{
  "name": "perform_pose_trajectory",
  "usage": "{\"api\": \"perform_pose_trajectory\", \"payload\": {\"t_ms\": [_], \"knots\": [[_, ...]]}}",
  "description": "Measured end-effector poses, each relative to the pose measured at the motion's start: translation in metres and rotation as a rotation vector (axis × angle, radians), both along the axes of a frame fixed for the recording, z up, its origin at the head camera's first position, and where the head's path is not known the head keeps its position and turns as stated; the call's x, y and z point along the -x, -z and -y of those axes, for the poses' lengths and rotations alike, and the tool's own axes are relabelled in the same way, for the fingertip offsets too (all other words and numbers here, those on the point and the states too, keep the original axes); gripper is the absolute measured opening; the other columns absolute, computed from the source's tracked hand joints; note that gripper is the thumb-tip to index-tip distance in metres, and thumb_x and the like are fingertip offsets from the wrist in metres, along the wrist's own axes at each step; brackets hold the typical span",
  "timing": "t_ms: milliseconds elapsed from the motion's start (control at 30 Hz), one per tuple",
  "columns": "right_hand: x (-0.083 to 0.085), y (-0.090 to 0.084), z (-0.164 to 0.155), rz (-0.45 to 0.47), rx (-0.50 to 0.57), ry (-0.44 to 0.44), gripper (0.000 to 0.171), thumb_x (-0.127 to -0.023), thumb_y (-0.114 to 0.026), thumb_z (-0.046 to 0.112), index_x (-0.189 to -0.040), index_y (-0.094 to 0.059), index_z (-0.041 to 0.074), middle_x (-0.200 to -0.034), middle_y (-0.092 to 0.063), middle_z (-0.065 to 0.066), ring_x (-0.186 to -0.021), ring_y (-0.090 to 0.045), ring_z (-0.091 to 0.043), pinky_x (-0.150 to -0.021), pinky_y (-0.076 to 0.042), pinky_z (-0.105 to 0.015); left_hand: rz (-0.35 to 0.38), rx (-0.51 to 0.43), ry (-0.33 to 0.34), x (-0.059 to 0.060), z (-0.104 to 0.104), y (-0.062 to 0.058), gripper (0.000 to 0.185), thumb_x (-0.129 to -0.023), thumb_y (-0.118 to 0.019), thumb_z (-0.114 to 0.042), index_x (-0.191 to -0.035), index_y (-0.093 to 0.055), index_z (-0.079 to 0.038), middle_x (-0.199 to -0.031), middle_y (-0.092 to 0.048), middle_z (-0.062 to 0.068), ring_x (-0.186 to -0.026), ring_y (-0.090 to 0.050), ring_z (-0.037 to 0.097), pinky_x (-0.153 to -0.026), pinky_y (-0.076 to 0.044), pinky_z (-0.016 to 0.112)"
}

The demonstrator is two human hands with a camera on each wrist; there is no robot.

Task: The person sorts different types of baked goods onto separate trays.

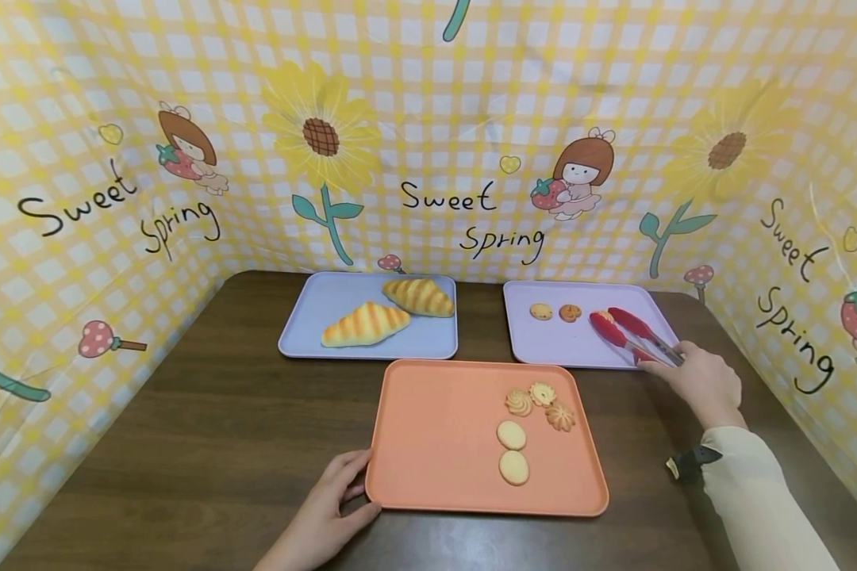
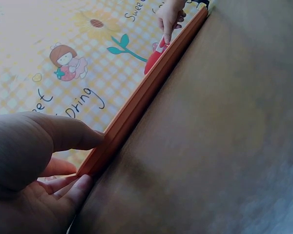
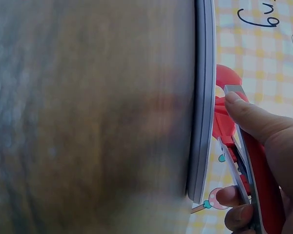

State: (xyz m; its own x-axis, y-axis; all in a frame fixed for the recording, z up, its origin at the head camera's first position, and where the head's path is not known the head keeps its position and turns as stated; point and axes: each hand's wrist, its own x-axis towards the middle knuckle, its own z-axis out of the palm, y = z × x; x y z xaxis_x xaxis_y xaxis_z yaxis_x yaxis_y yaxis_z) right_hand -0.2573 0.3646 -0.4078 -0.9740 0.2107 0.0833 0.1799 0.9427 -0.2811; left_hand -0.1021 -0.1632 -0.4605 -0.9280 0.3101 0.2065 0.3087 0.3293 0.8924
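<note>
My right hand [image 1: 707, 385] grips red-tipped metal tongs [image 1: 632, 337] over the lilac tray [image 1: 557, 349]. Between the spread tong heads shows part of a small cookie; whether they touch it I cannot tell. Left of them lie a pale round cookie [image 1: 540, 312] and a browner cookie [image 1: 570, 312]. In the right wrist view, thumb and fingers hold the tongs' handles [image 3: 259, 170]. My left hand [image 1: 328, 507] holds the near left corner of the orange tray [image 1: 436, 444], thumb on the front edge, fingers at the side. On it lie swirl cookies [image 1: 519, 402] and two oval biscuits [image 1: 512, 468].
A blue tray [image 1: 307, 317] at the back left bears two striped croissants [image 1: 366, 325]. All trays stand on a dark wooden table [image 1: 221, 444]. A yellow checked cloth [image 1: 428, 119] walls off the back and both sides.
</note>
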Motion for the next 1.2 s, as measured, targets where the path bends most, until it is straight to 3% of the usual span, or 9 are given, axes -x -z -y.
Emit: {"api": "perform_pose_trajectory", "payload": {"t_ms": [267,667,1200], "knots": [[-0.001,-0.002,0.001,0.015,0.013,0.024,0.094,-0.081,-0.064,0.072,-0.130,-0.050,-0.007,-0.108,-0.056,-0.039,-0.081,-0.056,-0.047,-0.057,-0.044,-0.046,0.042,0.008,-0.001,0.000,0.000,-0.003,0.063,-0.091,-0.073,-0.005,-0.141,-0.042,0.015,-0.136,-0.043,0.025,-0.122,-0.052,0.026,-0.098,-0.052,0.028],[-0.013,-0.004,0.001,-0.040,0.034,0.022,0.095,-0.079,-0.065,0.073,-0.129,-0.052,-0.006,-0.110,-0.056,-0.038,-0.078,-0.055,-0.044,-0.055,-0.041,-0.043,0.002,0.008,0.006,0.001,0.000,-0.001,0.061,-0.090,-0.073,-0.005,-0.140,-0.043,0.016,-0.134,-0.045,0.026,-0.121,-0.052,0.021,-0.095,-0.053,0.027],[-0.042,-0.016,0.027,-0.065,0.042,-0.062,0.085,-0.076,-0.067,0.076,-0.121,-0.059,0.005,-0.087,-0.063,-0.024,-0.069,-0.055,-0.037,-0.049,-0.038,-0.040,-0.037,0.012,0.006,0.001,0.000,0.001,0.061,-0.089,-0.074,-0.003,-0.139,-0.044,0.017,-0.133,-0.045,0.027,-0.120,-0.052,0.018,-0.094,-0.054,0.026]]}}
